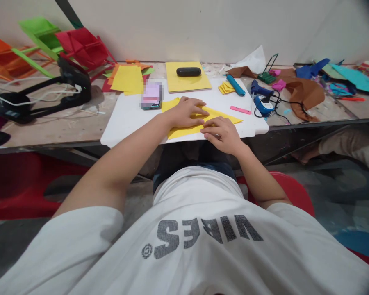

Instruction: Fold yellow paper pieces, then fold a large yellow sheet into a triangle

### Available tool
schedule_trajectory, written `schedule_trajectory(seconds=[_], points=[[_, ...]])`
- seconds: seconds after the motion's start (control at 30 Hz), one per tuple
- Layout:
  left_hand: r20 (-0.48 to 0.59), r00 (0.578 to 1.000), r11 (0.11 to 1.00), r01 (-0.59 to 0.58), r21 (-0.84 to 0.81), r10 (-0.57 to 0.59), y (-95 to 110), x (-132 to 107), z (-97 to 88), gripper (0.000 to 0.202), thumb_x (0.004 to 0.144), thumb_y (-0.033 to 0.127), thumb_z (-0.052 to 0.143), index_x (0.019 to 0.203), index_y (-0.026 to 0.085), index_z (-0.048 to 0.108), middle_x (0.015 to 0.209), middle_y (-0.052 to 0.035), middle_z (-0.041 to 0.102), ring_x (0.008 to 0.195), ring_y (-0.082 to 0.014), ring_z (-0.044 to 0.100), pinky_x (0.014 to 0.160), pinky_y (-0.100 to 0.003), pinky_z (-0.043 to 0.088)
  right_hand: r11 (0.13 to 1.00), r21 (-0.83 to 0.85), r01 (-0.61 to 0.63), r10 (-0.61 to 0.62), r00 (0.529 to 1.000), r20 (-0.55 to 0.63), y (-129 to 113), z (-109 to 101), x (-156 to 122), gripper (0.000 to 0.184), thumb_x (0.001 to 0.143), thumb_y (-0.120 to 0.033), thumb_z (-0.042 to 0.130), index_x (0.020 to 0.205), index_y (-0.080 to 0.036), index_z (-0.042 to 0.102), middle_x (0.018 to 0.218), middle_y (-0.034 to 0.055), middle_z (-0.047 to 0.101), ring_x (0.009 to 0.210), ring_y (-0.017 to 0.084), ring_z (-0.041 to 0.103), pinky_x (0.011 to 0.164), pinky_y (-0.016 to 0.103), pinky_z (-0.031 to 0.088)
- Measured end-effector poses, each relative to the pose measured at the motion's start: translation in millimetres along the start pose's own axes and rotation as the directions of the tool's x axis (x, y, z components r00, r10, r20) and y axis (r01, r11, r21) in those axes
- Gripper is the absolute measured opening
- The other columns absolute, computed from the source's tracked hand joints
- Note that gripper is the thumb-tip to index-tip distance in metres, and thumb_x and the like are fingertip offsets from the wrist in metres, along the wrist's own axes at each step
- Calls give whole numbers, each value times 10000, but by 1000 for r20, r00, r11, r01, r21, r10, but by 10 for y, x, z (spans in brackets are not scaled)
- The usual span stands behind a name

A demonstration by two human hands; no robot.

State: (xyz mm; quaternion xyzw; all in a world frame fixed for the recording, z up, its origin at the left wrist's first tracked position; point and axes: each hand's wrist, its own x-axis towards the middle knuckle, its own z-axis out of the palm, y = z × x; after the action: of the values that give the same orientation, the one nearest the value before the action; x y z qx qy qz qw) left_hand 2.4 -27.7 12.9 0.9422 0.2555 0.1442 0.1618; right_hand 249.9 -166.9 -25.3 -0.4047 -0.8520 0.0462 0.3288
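Observation:
A yellow sheet [224,116], paper or thin felt, lies at the front of a white board [126,119] and tapers to a point on the right. My left hand [187,111] rests on it palm down, fingers spread toward the right. Close by, my right hand [223,133] touches the sheet near its front edge, fingers slightly curved and apart. Both hands cover part of the sheet, so its full outline and folds are hidden. Just left of it on the board is a phone [153,96], blurred out. A pink-handled cutter or file [240,110] lies to the right.
Behind are a yellow pad [187,84] with a black case [188,72], small yellow pieces [226,87] and a teal tube-like object [235,85]. A blue glue gun [261,88] with cables sits right. Small folding chairs [80,49] and a black stand [74,84] occupy the left.

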Motion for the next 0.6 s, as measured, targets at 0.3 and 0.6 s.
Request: schedule_trajectory(seconds=[0.3, 0.6], points=[[15, 1000, 1000, -8, 15, 8, 25, -17, -36, 617, 1010, 671, 710, 1513, 353, 869, 1797, -153, 637, 1684, -495, 499, 1407, -735, 254, 1000, 4, -1, 1, 1000, -17, -7, 5, 2, 342, 1179, -487, 645, 1240, -337, 947, 1351, 101, 878, 1286, 363, 754, 1128, 595, 563], [-9, 1000, 1000, -13, 17, 13, -17, -32, -41, 697, 977, 751, 738, 1544, 360, 845, 1766, -146, 651, 1649, -483, 521, 1388, -721, 287, 1000, 7, -5, 5, 1000, -24, 6, 10, 1, 336, 1172, -507, 651, 1226, -357, 946, 1341, 90, 885, 1268, 364, 754, 1117, 606, 547]])
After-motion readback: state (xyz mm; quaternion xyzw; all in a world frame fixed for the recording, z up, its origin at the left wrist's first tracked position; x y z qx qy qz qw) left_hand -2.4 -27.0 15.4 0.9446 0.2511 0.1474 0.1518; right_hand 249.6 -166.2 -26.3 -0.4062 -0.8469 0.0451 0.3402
